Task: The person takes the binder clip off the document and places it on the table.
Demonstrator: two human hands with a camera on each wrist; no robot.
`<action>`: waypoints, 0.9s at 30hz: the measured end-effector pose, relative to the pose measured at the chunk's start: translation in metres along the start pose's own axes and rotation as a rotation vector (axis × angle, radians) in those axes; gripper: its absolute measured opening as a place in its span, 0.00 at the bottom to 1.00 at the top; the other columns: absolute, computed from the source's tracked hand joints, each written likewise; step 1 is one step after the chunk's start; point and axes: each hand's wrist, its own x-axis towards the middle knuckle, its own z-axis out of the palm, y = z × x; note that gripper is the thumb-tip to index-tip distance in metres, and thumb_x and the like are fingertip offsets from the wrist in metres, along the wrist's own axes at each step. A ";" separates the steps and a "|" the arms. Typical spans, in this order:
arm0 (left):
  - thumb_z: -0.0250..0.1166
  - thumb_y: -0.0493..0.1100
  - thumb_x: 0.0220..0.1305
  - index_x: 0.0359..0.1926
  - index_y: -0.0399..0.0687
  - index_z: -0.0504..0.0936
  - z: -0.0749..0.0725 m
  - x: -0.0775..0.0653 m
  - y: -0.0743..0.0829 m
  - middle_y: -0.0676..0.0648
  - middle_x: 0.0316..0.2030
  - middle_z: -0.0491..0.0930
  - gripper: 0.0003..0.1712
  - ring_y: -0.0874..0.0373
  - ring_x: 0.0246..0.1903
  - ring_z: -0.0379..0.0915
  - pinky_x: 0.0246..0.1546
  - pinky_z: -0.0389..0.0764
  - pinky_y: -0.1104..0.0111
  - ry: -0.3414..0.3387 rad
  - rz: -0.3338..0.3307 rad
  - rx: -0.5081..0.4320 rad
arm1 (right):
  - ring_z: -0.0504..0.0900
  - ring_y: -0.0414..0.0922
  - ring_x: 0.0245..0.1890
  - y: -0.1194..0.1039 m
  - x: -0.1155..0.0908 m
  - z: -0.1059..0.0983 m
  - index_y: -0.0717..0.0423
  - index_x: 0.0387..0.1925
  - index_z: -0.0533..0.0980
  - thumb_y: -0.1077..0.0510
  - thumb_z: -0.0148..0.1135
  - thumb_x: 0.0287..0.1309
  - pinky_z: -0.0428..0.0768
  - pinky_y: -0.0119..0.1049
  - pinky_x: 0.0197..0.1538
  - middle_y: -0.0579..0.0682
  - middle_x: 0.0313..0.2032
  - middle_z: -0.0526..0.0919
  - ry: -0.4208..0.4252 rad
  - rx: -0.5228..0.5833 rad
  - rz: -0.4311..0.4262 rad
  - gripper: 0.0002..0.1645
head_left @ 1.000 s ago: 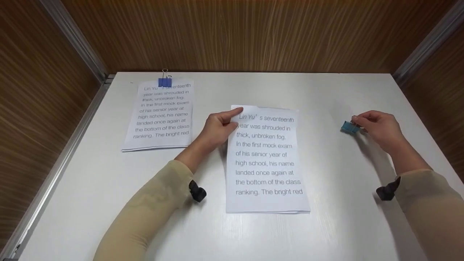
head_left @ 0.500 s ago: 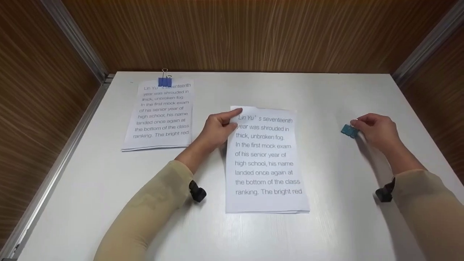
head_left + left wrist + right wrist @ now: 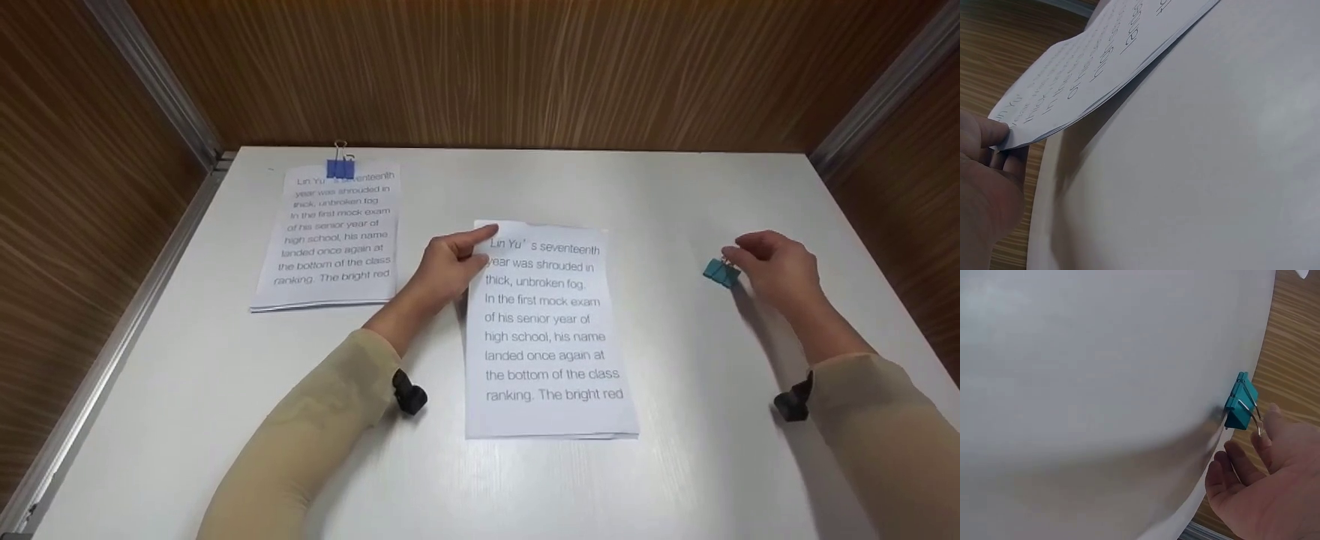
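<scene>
A stack of printed paper sheets (image 3: 551,330) lies in the middle of the table, its upper left corner raised. My left hand (image 3: 448,266) pinches that corner between thumb and fingers; in the left wrist view the sheets (image 3: 1089,73) bend up from the tabletop there. Off to the right, my right hand (image 3: 780,270) holds a teal binder clip (image 3: 721,273) by its wire handles. The right wrist view shows the clip's body (image 3: 1242,402) pointing away from the fingertips, over the table's edge region, its handles between thumb and index finger.
At the back left lies another printed stack (image 3: 330,240), with a blue binder clip (image 3: 340,169) on its top edge. The white table (image 3: 697,465) is enclosed by wood-grain panels (image 3: 510,75) at the back and both sides.
The teal binder clip has turned in my right hand, and that hand has shifted slightly left. My left hand keeps its pinch on the paper stack, which has barely moved.
</scene>
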 end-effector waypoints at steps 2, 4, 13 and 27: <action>0.63 0.26 0.71 0.68 0.51 0.82 0.000 0.001 -0.001 0.42 0.59 0.86 0.29 0.55 0.55 0.84 0.55 0.83 0.67 -0.003 -0.002 -0.011 | 0.69 0.67 0.69 -0.002 -0.002 -0.001 0.61 0.77 0.65 0.28 0.52 0.74 0.73 0.64 0.68 0.69 0.71 0.70 0.024 -0.008 -0.033 0.50; 0.62 0.25 0.70 0.68 0.51 0.82 0.000 0.003 -0.002 0.42 0.58 0.86 0.30 0.55 0.55 0.84 0.55 0.83 0.66 -0.003 -0.002 -0.017 | 0.66 0.68 0.72 -0.007 -0.006 0.000 0.61 0.79 0.62 0.29 0.53 0.74 0.70 0.66 0.69 0.70 0.73 0.68 0.050 -0.017 -0.071 0.50; 0.61 0.25 0.71 0.70 0.51 0.81 -0.001 0.010 -0.005 0.44 0.65 0.82 0.31 0.55 0.55 0.83 0.59 0.81 0.66 -0.004 -0.038 0.025 | 0.70 0.67 0.71 -0.051 -0.032 0.012 0.60 0.77 0.68 0.39 0.68 0.71 0.71 0.66 0.68 0.67 0.72 0.72 0.093 -0.090 -0.297 0.45; 0.65 0.45 0.76 0.83 0.50 0.61 -0.001 -0.006 0.019 0.37 0.80 0.61 0.40 0.43 0.80 0.55 0.80 0.56 0.53 -0.102 0.006 0.805 | 0.66 0.69 0.74 -0.095 -0.087 0.058 0.56 0.79 0.66 0.42 0.79 0.61 0.70 0.67 0.70 0.64 0.77 0.66 -0.059 -0.321 -0.551 0.53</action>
